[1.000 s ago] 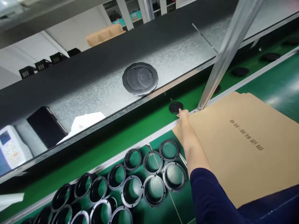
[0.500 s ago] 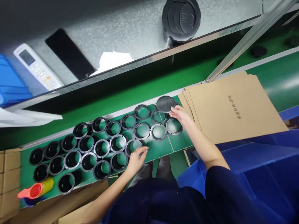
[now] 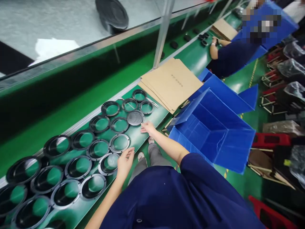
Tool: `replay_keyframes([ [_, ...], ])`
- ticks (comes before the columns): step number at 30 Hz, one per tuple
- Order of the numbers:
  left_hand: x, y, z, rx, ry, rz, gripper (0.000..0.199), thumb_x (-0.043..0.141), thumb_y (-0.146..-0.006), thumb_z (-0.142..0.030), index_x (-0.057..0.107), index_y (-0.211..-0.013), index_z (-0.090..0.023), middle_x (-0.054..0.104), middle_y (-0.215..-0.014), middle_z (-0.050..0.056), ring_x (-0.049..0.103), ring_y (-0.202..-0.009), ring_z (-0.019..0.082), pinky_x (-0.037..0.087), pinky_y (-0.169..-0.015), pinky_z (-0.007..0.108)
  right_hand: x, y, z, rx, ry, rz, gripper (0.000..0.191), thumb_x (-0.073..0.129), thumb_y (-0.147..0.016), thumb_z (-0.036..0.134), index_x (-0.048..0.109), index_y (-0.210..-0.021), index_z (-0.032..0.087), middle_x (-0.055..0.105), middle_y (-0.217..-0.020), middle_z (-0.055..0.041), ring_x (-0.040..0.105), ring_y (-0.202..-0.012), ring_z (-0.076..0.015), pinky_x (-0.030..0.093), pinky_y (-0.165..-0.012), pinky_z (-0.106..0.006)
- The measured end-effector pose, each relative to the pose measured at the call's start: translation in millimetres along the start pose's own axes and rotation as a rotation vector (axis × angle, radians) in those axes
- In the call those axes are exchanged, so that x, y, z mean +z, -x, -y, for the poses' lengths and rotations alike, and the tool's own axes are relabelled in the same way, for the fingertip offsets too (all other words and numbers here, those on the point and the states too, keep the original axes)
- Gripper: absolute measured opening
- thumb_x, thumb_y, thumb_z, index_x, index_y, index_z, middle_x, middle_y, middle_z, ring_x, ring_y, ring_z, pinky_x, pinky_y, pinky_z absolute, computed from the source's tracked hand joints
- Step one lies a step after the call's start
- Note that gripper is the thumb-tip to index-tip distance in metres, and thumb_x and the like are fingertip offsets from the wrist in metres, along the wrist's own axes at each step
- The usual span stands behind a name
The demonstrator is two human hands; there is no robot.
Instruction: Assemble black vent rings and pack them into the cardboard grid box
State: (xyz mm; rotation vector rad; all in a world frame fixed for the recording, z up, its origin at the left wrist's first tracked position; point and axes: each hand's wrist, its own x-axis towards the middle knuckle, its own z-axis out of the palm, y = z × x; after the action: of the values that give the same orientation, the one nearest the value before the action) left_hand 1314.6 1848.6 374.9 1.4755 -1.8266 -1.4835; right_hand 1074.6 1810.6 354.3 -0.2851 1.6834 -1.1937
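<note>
My right hand (image 3: 148, 128) is closed at the near right rim of a flat black disc (image 3: 135, 118), which lies level over the row of rings. My left hand (image 3: 125, 160) is raised near the bench's front edge, beside a black ring (image 3: 109, 163), its fingertips pressed together. Whatever is between those fingertips, if anything, is too small to make out. Several open black rings, such as one (image 3: 119, 142) in front of the disc and another (image 3: 119, 125) to its left, stand in rows on the green bench (image 3: 152, 118).
Cardboard sheets (image 3: 176, 81) lie beyond the rings. A blue box (image 3: 214, 133) stands open to the right. A metal post (image 3: 162, 38) rises behind the bench. Farther along, a person (image 3: 235, 57) works at the bench. A black lidded object (image 3: 113, 16) sits on the upper shelf.
The view has swung to the right, showing the blue box and the other person. My right hand has brought the disc down among the rings. My left hand remains raised, fingertips together.
</note>
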Motion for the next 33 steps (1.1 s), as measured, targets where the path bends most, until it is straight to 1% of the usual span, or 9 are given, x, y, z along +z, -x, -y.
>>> replay_keyframes([
  [4, 21.8, 3.5, -16.0, 0.055, -0.018, 0.114, 0.040, 0.059, -0.082, -0.050, 0.075, -0.099, -0.017, 0.080, -0.098, 0.012, 0.074, -0.082, 0.023, 0.061, -0.080, 0.037, -42.7, -9.1, 13.9, -0.124, 0.318, -0.168, 0.014, 0.056, -0.099, 0.027, 0.065, -0.101, 0.017, 0.072, -0.105, -0.0105, 0.069, -0.106, -0.0224, 0.057, -0.099, -0.040],
  [6, 32.2, 6.2, -23.3, 0.088, -0.036, 0.146, 0.039, 0.058, -0.084, -0.049, 0.076, -0.098, -0.017, 0.080, -0.096, 0.010, 0.073, -0.077, 0.021, 0.061, -0.076, 0.035, -61.4, -34.2, 32.7, -0.203, 0.449, -0.221, 0.026, 0.046, -0.102, 0.020, 0.066, -0.119, 0.016, 0.064, -0.135, -0.0141, 0.055, -0.132, -0.0243, 0.043, -0.116, -0.042],
  [8, 40.9, 10.6, -23.5, 0.108, -0.064, 0.159, 0.039, 0.058, -0.085, -0.050, 0.076, -0.099, -0.018, 0.080, -0.098, 0.010, 0.074, -0.078, 0.021, 0.062, -0.075, 0.035, -71.2, -67.7, 53.7, -0.249, 0.549, -0.239, 0.035, 0.044, -0.102, 0.016, 0.062, -0.132, 0.017, 0.055, -0.150, -0.0138, 0.044, -0.142, -0.0248, 0.034, -0.122, -0.042],
  [14, 55.6, 38.4, 9.4, -0.031, -0.140, 0.144, 0.052, 0.063, -0.083, -0.062, 0.076, -0.106, -0.018, 0.079, -0.109, 0.013, 0.077, -0.097, 0.029, 0.064, -0.088, 0.042, -70.5, -147.7, 82.0, -0.160, 0.680, -0.259, 0.044, 0.044, -0.108, 0.044, 0.065, -0.129, 0.011, 0.059, -0.141, -0.0192, 0.046, -0.133, -0.0296, 0.042, -0.111, -0.043],
  [18, 74.9, 74.0, 15.3, -0.152, -0.194, 0.097, 0.057, 0.067, -0.078, -0.067, 0.077, -0.103, -0.017, 0.080, -0.108, 0.014, 0.077, -0.100, 0.032, 0.064, -0.091, 0.043, -78.0, -156.0, 74.3, -0.161, 0.666, -0.204, 0.040, 0.036, -0.110, 0.034, 0.067, -0.128, 0.018, 0.056, -0.145, -0.0132, 0.045, -0.133, -0.0259, 0.043, -0.108, -0.037],
  [22, 106.8, 100.4, 3.1, -0.155, -0.191, 0.107, 0.054, 0.065, -0.083, -0.063, 0.078, -0.108, -0.018, 0.080, -0.109, 0.015, 0.077, -0.100, 0.031, 0.064, -0.091, 0.041, -87.9, -158.6, 65.4, -0.196, 0.650, -0.131, 0.038, 0.042, -0.105, 0.021, 0.067, -0.134, 0.021, 0.055, -0.144, -0.0132, 0.046, -0.133, -0.0267, 0.043, -0.107, -0.037],
  [25, 120.4, 99.0, -8.3, -0.094, -0.234, 0.067, 0.051, 0.063, -0.087, -0.060, 0.077, -0.114, -0.019, 0.078, -0.115, 0.015, 0.076, -0.105, 0.030, 0.063, -0.094, 0.040, -86.3, -167.9, 66.9, -0.241, 0.660, -0.101, 0.040, 0.045, -0.104, 0.022, 0.064, -0.139, 0.024, 0.054, -0.145, -0.0124, 0.045, -0.135, -0.0273, 0.043, -0.108, -0.037],
  [28, 117.8, 87.2, -13.1, -0.056, -0.250, 0.020, 0.050, 0.063, -0.088, -0.059, 0.078, -0.114, -0.019, 0.078, -0.117, 0.015, 0.075, -0.106, 0.030, 0.063, -0.095, 0.040, -78.7, -174.5, 75.2, -0.282, 0.699, -0.078, 0.038, 0.047, -0.104, 0.022, 0.068, -0.134, 0.029, 0.057, -0.142, -0.0100, 0.048, -0.134, -0.0260, 0.043, -0.108, -0.036],
  [33, 101.2, 67.8, 10.9, -0.038, -0.156, -0.021, 0.046, 0.063, -0.084, -0.059, 0.080, -0.106, -0.023, 0.080, -0.110, 0.012, 0.077, -0.100, 0.030, 0.065, -0.088, 0.037, -68.5, -168.3, 93.7, -0.230, 0.800, -0.150, 0.041, 0.057, -0.098, 0.017, 0.061, -0.139, 0.013, 0.060, -0.141, -0.0217, 0.056, -0.132, -0.0287, 0.045, -0.107, -0.039],
])
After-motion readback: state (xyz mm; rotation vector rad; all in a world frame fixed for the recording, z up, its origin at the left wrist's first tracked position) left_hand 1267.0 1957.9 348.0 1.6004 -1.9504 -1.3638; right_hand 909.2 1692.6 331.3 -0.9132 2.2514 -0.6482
